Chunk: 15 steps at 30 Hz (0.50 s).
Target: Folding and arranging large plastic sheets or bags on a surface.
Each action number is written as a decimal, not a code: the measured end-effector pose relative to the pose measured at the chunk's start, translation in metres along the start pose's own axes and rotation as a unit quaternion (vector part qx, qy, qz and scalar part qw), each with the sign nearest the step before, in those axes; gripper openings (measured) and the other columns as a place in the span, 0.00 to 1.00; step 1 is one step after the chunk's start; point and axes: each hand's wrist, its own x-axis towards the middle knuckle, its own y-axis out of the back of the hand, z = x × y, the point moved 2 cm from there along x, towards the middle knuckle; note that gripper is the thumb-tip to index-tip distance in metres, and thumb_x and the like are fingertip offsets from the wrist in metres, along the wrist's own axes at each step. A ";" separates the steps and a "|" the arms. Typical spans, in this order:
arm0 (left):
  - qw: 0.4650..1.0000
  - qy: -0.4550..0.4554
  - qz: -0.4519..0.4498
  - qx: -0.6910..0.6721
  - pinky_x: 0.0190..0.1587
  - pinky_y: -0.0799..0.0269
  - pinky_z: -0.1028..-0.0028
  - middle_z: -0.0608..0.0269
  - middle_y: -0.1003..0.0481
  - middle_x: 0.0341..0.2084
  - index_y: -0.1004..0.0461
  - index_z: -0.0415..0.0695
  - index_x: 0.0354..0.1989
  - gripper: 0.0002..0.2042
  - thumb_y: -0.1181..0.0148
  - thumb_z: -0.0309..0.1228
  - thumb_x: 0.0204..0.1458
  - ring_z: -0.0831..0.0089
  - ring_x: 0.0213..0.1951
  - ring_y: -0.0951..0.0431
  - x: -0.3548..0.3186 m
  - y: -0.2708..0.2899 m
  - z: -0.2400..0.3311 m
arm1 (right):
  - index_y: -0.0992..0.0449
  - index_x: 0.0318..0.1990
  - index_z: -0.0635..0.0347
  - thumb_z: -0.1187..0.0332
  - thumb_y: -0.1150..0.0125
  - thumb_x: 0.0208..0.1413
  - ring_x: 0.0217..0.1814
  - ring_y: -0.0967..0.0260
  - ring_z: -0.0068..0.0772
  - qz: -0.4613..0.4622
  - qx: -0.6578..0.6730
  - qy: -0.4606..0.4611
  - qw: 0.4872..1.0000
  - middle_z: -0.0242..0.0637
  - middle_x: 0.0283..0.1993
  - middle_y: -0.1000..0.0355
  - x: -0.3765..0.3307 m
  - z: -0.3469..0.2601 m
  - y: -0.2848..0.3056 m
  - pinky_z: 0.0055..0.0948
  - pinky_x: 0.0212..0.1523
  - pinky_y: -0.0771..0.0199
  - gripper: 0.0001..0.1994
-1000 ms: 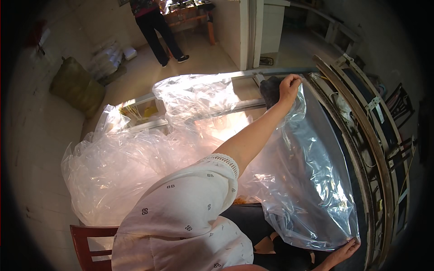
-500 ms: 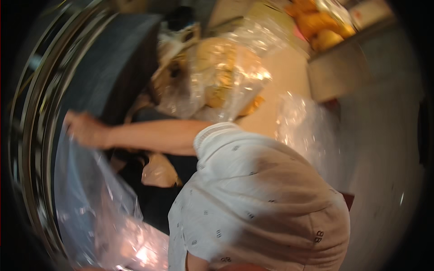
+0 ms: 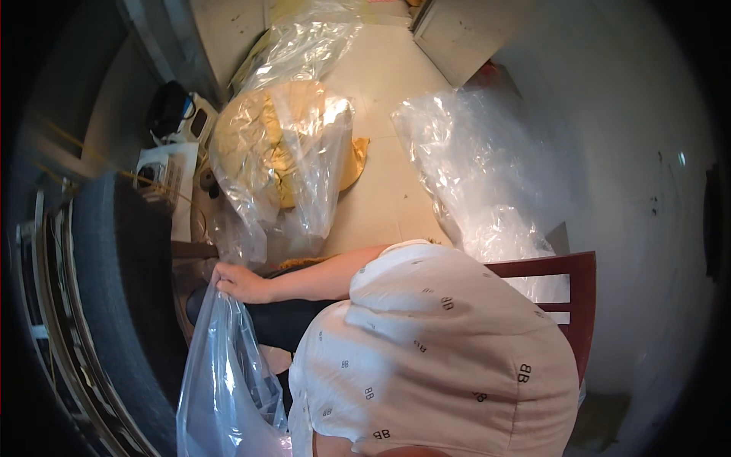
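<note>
My right hand (image 3: 240, 283) is closed on the upper edge of a clear plastic bag (image 3: 221, 381). The bag hangs from its fingers down toward the lower edge, loose and creased, over my dark-clad legs. My right arm reaches leftward out of a white short sleeve with small dark prints. At the bottom edge a bit of bare skin shows below the other sleeve, but my left hand is out of the picture. Beside the bag, on the left, runs a dark grey padded surface (image 3: 122, 305).
Clear plastic wrap covers a round, yellowish bundle (image 3: 282, 145) on the floor. More clear plastic sheeting (image 3: 480, 175) lies along the right. A dark red chair back (image 3: 580, 312) stands behind me. A white jug (image 3: 199, 122) and metal rails (image 3: 65, 305) are at left.
My right hand has come away from the grey surface toward my body, bringing the plastic bag with it. The view has turned too, showing more of the chair.
</note>
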 end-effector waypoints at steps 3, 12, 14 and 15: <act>0.997 -0.007 0.059 0.053 0.50 0.34 0.67 0.54 0.29 0.43 0.30 0.39 0.48 0.19 0.54 0.39 0.55 0.65 0.46 0.29 0.010 -0.005 0.003 | 0.36 0.34 0.62 0.74 0.54 0.52 0.28 0.33 0.27 0.000 0.008 -0.011 1.000 0.36 0.24 0.34 0.004 0.000 -0.002 0.28 0.31 0.32 0.03; 0.956 -0.065 0.167 0.230 0.52 0.36 0.65 0.52 0.30 0.45 0.31 0.40 0.49 0.19 0.52 0.39 0.54 0.63 0.48 0.30 -0.038 -0.034 -0.027 | 0.37 0.35 0.62 0.74 0.54 0.54 0.26 0.32 0.29 -0.010 0.007 -0.017 1.000 0.37 0.24 0.34 -0.004 -0.009 -0.010 0.29 0.29 0.31 0.04; 0.942 -0.076 0.173 0.278 0.52 0.36 0.64 0.51 0.31 0.46 0.31 0.40 0.50 0.19 0.52 0.38 0.54 0.63 0.48 0.30 -0.065 -0.040 -0.042 | 0.36 0.36 0.62 0.73 0.53 0.54 0.26 0.32 0.29 0.008 0.025 -0.012 1.000 0.37 0.24 0.34 -0.003 -0.001 -0.006 0.29 0.29 0.31 0.04; 0.933 -0.083 0.171 0.305 0.53 0.36 0.64 0.51 0.31 0.46 0.31 0.40 0.50 0.19 0.52 0.38 0.53 0.63 0.48 0.30 -0.086 -0.046 -0.055 | 0.35 0.35 0.62 0.73 0.53 0.53 0.26 0.32 0.29 0.008 0.039 -0.023 0.999 0.37 0.24 0.33 -0.005 -0.001 -0.012 0.29 0.29 0.31 0.04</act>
